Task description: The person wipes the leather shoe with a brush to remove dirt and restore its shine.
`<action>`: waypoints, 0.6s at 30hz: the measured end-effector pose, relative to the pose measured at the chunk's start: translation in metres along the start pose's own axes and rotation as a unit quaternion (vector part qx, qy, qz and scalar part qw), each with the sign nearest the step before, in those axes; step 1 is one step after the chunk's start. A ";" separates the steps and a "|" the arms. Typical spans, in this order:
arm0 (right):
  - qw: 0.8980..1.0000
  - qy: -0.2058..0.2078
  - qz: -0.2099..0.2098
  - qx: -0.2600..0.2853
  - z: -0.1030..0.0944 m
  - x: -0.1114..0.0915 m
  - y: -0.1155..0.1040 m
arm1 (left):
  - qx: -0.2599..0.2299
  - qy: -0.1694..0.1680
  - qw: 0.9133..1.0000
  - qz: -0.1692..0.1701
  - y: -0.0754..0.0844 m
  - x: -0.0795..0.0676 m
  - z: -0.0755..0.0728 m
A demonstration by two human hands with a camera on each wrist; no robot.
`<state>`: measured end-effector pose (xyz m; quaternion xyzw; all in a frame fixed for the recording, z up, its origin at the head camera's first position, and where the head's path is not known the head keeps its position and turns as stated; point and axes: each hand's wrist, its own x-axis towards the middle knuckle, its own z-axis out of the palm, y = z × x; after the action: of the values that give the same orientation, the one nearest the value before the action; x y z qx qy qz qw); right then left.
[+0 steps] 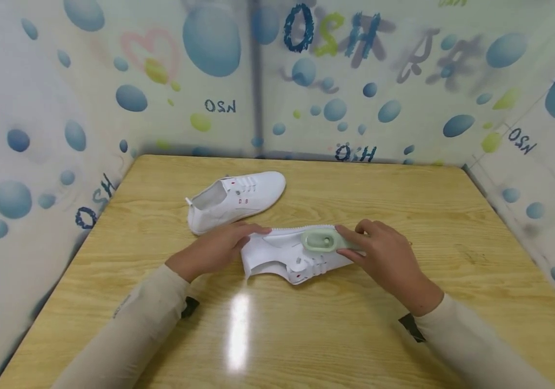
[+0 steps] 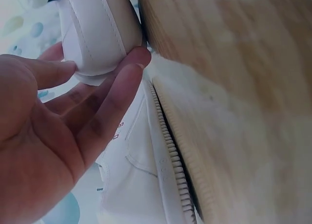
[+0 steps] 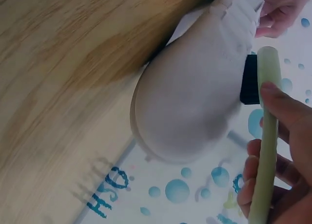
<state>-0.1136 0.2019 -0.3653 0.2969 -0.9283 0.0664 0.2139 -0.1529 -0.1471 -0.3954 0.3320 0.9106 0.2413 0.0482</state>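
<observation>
A white lace-up shoe point(image 1: 282, 244) lies on its side, heel to the left and toe to the right. Its heel is gripped by my left hand point(image 1: 219, 249); the left wrist view has thumb and fingers around the heel point(image 2: 97, 36). My right hand point(image 1: 385, 255) holds a light green brush point(image 1: 314, 248) by its handle, its head over the shoe's upper side. In the right wrist view the brush's dark bristles point(image 3: 250, 80) face the shoe near the laces, right at its surface. The right hand partly hides the toe in the head view.
Behind the held shoe stands a second white shoe point(image 1: 262, 200), upright, with small red letters on its side. Both are on a wood-grain table point(image 1: 335, 335). Walls with blue and green spots point(image 1: 160, 124) rise at the back and both sides.
</observation>
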 end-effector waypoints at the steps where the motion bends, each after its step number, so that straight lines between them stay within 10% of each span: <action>1: 1.000 0.003 -0.004 0.004 0.003 0.003 -0.002 | 0.002 0.001 1.000 0.001 0.000 0.000 0.000; 18: 0.999 -0.021 -0.040 0.014 0.028 0.036 -0.044 | -0.010 0.006 1.000 0.024 -0.004 0.000 0.001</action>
<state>-0.1243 0.1400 -0.3750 0.3379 -0.9189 0.0649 0.1927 -0.1552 -0.1493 -0.3985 0.3515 0.9004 0.2531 0.0407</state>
